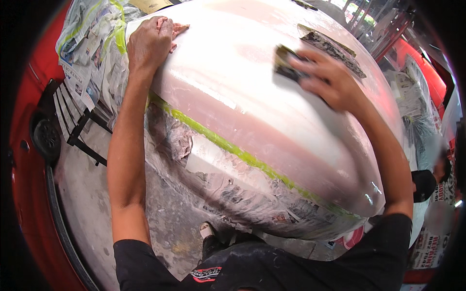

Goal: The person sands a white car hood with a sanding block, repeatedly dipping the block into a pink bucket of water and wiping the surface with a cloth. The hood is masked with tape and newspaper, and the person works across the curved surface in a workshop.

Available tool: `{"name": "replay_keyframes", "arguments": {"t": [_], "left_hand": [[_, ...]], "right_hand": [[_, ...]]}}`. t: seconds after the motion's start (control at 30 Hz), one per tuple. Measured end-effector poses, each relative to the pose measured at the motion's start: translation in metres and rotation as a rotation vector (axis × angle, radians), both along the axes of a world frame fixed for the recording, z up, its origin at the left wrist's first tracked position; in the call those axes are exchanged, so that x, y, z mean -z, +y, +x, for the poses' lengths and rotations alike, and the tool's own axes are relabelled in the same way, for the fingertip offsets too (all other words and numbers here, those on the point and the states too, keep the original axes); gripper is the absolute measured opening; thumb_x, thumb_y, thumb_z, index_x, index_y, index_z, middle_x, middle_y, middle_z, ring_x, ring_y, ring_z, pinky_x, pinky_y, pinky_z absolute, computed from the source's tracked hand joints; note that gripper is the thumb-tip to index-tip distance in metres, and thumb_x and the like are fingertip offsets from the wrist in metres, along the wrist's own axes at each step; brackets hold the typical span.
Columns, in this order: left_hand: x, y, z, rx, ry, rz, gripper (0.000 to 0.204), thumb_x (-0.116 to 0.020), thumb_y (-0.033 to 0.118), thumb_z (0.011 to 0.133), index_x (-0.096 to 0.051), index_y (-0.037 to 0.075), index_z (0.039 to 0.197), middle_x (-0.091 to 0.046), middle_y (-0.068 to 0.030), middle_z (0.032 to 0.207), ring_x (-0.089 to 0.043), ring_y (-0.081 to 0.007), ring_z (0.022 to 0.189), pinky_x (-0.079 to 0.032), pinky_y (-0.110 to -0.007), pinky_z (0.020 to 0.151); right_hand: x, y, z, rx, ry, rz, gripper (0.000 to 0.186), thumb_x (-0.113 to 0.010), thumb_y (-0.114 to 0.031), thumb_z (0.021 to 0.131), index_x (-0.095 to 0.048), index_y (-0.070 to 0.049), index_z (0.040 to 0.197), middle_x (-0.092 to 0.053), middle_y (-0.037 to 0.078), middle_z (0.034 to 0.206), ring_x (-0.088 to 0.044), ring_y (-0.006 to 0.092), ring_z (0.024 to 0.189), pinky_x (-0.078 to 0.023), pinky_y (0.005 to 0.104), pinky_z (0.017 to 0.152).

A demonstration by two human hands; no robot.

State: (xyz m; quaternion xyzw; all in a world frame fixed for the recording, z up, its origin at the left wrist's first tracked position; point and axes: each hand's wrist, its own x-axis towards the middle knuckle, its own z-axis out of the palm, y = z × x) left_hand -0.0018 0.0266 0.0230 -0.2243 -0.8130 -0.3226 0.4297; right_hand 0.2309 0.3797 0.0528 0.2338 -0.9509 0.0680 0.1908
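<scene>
A large curved car panel (204, 72), white with pinkish patches and a wet shine, spreads out in front of me. At its far left, my left hand (151, 42) is closed around a crumpled pinkish cloth (180, 30) and rests on the surface. My right hand (330, 77), smeared by motion, grips a dark sanding block (286, 65) with a yellowish edge against the panel's right part. Beyond that hand, a strip of newspaper with tape (335, 48) covers an opening in the panel.
Yellow-green tape (228, 147) runs along the panel's near edge, with newspaper masking (218, 179) below it. More paper and plastic (92, 43) hang at the left. A black metal stand (80, 128) and a red vehicle (29, 194) are at left. Another person (424, 185) is at right.
</scene>
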Motion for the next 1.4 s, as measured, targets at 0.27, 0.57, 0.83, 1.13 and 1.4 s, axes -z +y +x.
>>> {"name": "replay_keyframes", "arguments": {"t": [0.27, 0.57, 0.83, 1.13, 1.4], "left_hand": [[0.008, -0.007, -0.002, 0.053, 0.002, 0.035, 0.043, -0.054, 0.04, 0.099, -0.075, 0.007, 0.116, -0.073, -0.0219, 0.115, -0.07, -0.0415, 0.104, -0.053, -0.046, 0.094], [0.008, 0.002, -0.005, 0.068, 0.04, 0.016, 0.042, -0.054, 0.038, 0.098, -0.074, 0.007, 0.117, -0.073, -0.0221, 0.114, -0.07, -0.0415, 0.103, -0.052, -0.046, 0.094], [0.002, 0.007, -0.003, 0.009, 0.039, -0.006, 0.044, -0.054, 0.04, 0.099, -0.074, 0.007, 0.118, -0.073, -0.0213, 0.115, -0.07, -0.0405, 0.106, -0.052, -0.046, 0.097], [0.006, -0.005, 0.002, -0.007, 0.014, -0.03, 0.043, -0.053, 0.039, 0.099, -0.075, 0.007, 0.118, -0.072, -0.0233, 0.116, -0.07, -0.0422, 0.105, -0.052, -0.047, 0.095], [0.005, 0.001, -0.009, 0.06, 0.044, 0.006, 0.043, -0.053, 0.039, 0.1, -0.074, 0.006, 0.117, -0.073, -0.0231, 0.114, -0.07, -0.0418, 0.104, -0.052, -0.047, 0.095]], "right_hand": [[0.001, -0.012, -0.015, 0.009, 0.09, 0.038, 0.04, -0.063, -0.036, 0.099, -0.07, -0.02, 0.135, -0.063, 0.017, 0.136, -0.064, 0.0339, 0.119, -0.048, 0.0425, 0.104], [-0.006, -0.031, -0.085, 0.071, 0.107, 0.063, 0.043, -0.065, -0.029, 0.099, -0.065, -0.018, 0.141, -0.063, 0.018, 0.136, -0.065, 0.0346, 0.116, -0.049, 0.0421, 0.103], [-0.01, -0.027, -0.066, 0.076, 0.114, 0.038, 0.04, -0.065, -0.029, 0.098, -0.069, -0.018, 0.136, -0.062, 0.02, 0.14, -0.061, 0.0379, 0.126, -0.048, 0.0457, 0.106], [0.008, -0.012, -0.018, 0.103, 0.164, 0.072, 0.04, -0.066, -0.034, 0.098, -0.071, -0.014, 0.132, -0.063, 0.019, 0.137, -0.065, 0.0348, 0.116, -0.05, 0.0411, 0.101], [-0.024, -0.037, -0.092, 0.259, 0.105, 0.061, 0.044, -0.064, -0.039, 0.099, -0.067, -0.017, 0.138, -0.071, 0.015, 0.12, -0.068, 0.0291, 0.105, -0.052, 0.0406, 0.096]]}}
